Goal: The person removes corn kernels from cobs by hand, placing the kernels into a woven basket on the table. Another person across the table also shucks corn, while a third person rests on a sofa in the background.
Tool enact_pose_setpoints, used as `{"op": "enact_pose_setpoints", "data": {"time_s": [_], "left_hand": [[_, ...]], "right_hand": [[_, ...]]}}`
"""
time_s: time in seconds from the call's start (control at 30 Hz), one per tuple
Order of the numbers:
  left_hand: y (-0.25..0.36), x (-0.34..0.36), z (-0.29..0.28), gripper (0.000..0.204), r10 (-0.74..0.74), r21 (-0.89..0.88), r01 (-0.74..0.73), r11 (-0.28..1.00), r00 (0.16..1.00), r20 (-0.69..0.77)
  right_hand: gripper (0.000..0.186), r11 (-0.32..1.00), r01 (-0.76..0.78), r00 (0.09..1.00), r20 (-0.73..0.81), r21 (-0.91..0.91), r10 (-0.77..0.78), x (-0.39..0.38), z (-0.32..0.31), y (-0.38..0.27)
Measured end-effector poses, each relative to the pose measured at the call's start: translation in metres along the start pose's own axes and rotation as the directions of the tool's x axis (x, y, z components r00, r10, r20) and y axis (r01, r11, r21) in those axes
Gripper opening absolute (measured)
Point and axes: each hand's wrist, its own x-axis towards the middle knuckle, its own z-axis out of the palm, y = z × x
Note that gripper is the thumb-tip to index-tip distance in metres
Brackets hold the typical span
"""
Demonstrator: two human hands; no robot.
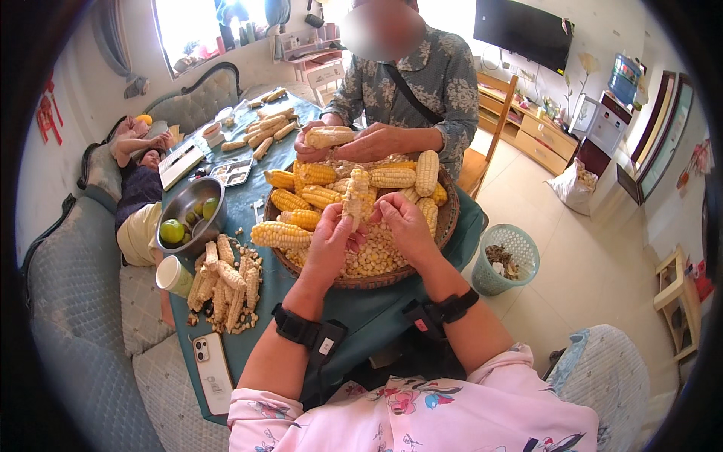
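Observation:
My left hand grips a partly shelled corn cob, which stands nearly upright over the basket. At the cob's right side, my right hand has its fingers curled in; what they pinch is hidden. Loose kernels fill the near part of the round woven basket. Yellow ears of corn lie around its left and far sides. Across the basket, a co-worker's hands hold a pale cob.
Bare cobs are heaped left of the basket, beside a paper cup, a metal bowl of green fruit and a phone. A mesh bin stands right of the table. Someone reclines on the sofa.

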Motion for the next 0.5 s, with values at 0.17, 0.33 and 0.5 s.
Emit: {"op": "enact_pose_setpoints", "data": {"time_s": [0.17, 0.33, 0.5], "left_hand": [[0.006, 0.000, -0.007, 0.028, -0.104, -0.266, 0.119, 0.957, 0.992, 0.068], [0.004, -0.001, -0.011, 0.027, -0.133, -0.270, 0.157, 0.950, 0.985, 0.106], [-0.003, 0.000, -0.015, 0.030, -0.167, -0.184, 0.173, 0.968, 0.985, 0.048]], "right_hand": [[0.009, 0.997, 0.077, 0.994, -0.085, 0.011, -0.076, -0.004, 0.004, -0.003], [0.012, 0.995, 0.075, 0.995, -0.068, 0.070, -0.071, -0.006, 0.002, -0.007], [0.019, 0.988, 0.051, 0.999, -0.021, 0.143, -0.049, -0.009, -0.001, -0.013]]}}
